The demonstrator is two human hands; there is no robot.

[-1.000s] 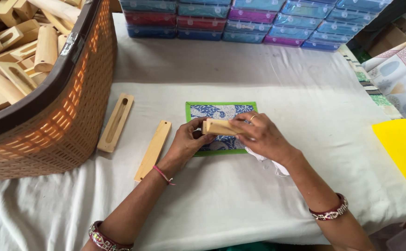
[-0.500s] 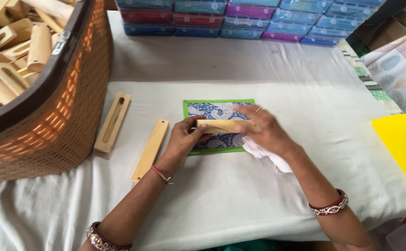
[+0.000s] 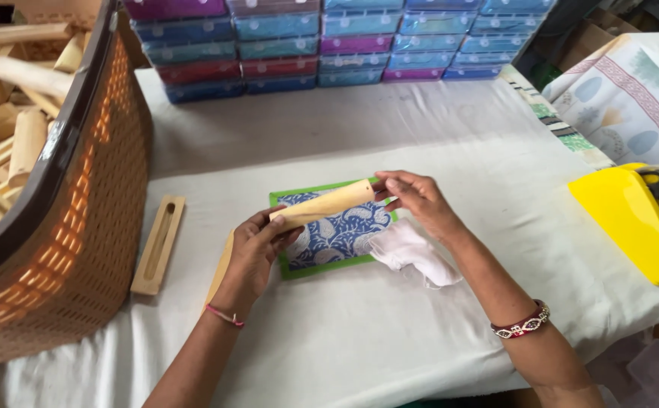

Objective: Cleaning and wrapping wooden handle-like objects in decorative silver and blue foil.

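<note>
Bamboo piece [image 3: 323, 205] held endwise by both hands, partly hiding patterned mat [image 3: 337, 236]

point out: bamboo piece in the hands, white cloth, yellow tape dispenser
bamboo piece [image 3: 322, 205]: head view, middle of its length.
white cloth [image 3: 414, 251]: head view, centre of the crumpled part.
yellow tape dispenser [image 3: 631, 223]: head view, top of its yellow body.
</note>
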